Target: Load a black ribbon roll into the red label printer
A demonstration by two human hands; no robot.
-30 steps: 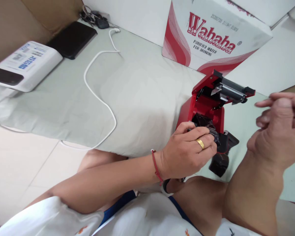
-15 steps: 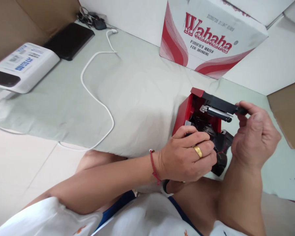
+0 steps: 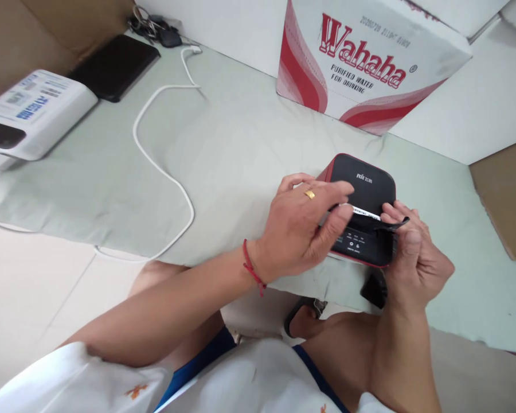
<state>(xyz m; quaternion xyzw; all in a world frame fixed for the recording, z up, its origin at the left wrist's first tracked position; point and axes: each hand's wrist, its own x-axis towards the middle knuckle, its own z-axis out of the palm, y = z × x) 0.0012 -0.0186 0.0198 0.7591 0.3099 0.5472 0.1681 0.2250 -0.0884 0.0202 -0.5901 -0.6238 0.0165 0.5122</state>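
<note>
A red and black label printer [image 3: 363, 172] sits on the covered table with its black lid down. From its slot stands a dark, glossy strip [image 3: 370, 222], with a narrow white printed label [image 3: 363, 213] beside it. My left hand [image 3: 305, 223] lies over the printer's left side, thumb and index finger apart near the strip's left end; its other fingers are partly hidden. My right hand [image 3: 413, 252] grips the printer's right side, its fingertips by the strip's right end. Whether those fingertips also pinch the strip is unclear. A black object [image 3: 374, 288] lies below the printer, partly covered.
A Wahaha water carton [image 3: 361, 63] stands behind the printer against the white wall. To the left are a white device [image 3: 47, 109], a black phone-like slab [image 3: 116, 67], keys [image 3: 161, 28] and a white cable [image 3: 165, 172]. A cardboard panel [image 3: 503, 201] stands at right.
The printer's lid, raised by my right hand before, is now down. My left hand has moved off the interior to the left side, and my right hand has come lower and inward.
</note>
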